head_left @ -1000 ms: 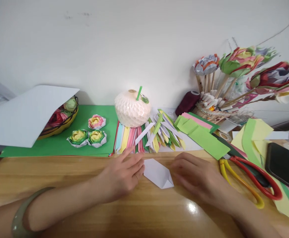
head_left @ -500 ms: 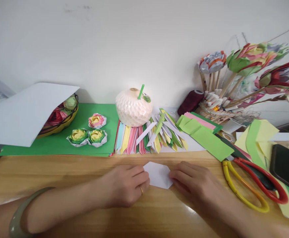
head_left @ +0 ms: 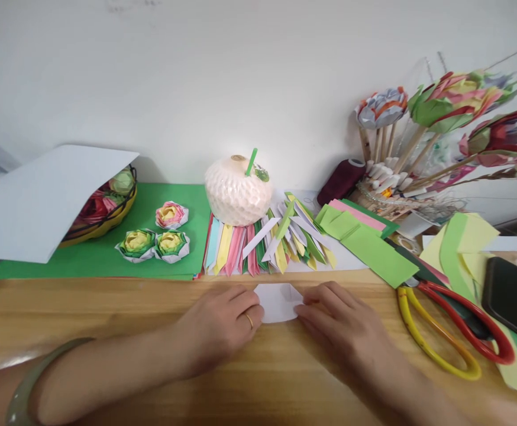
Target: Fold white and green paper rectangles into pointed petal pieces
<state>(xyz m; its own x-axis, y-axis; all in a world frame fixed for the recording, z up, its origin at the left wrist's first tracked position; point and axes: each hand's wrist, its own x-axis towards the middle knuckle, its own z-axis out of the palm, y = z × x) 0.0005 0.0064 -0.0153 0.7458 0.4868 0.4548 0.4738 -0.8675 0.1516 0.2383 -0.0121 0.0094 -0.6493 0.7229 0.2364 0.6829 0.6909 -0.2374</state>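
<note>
the white paper (head_left: 278, 303) sits between the hands. one corner fold shows near the right fingertips; most of its face is unfolded. the left hand (head_left: 232, 319), fingers curled, grips its left end; the right hand (head_left: 342, 313), nearly closed, pinches its right end. beyond the left hand, three paper flowers (head_left: 171, 243) appear complete; folded strips (head_left: 261, 238) lie beyond the paper.

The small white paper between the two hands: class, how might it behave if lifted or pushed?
The white paper is probably light, being small and thin. It may flex easily, since its near edge bows between the left hand and right hand. On the glossy wooden table, it would likely slide rather than roll.
</note>
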